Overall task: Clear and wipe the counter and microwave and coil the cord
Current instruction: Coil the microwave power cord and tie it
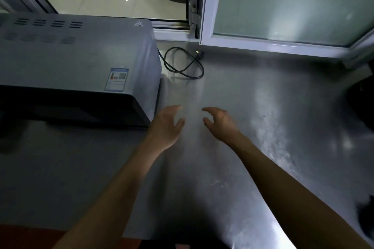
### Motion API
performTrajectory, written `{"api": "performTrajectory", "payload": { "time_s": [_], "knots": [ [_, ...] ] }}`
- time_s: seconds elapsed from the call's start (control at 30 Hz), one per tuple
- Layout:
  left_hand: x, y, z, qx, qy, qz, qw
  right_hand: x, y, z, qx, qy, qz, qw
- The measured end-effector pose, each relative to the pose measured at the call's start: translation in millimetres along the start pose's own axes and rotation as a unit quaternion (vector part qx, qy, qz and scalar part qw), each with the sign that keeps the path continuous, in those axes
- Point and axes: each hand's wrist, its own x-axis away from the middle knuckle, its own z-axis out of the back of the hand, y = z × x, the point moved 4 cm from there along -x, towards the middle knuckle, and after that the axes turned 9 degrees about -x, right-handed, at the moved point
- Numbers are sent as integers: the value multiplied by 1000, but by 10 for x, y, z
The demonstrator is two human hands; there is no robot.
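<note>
A grey microwave with a black front stands on the left of the steel counter. Its black cord lies in loose loops on the counter behind its right side, the plug near the window frame. My left hand and my right hand reach forward side by side above the counter, just right of the microwave's front corner. Both hold nothing, fingers spread and loosely curved. The cord lies well beyond both hands.
A white-framed window runs along the back of the counter, its left pane open onto a tiled floor. A dark object sits at the right edge. The counter's front edge borders a reddish floor.
</note>
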Motion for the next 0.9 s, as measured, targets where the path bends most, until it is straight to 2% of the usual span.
{"api": "performTrajectory", "payload": {
  "time_s": [0.33,0.57,0.67,0.9],
  "knots": [
    [-571,-267,-88,53,0,58,997,-1221,-244,119,45,46,28,998],
    [-932,-253,-125,-63,13,44,997,-1926,-389,-41,112,17,50,992],
    [-1094,-202,-136,-52,22,53,997,-2093,-340,-125,130,5,50,990],
    [-1310,-198,-224,-35,30,48,998,-2320,-188,-146,141,33,107,984]
  ]
}}
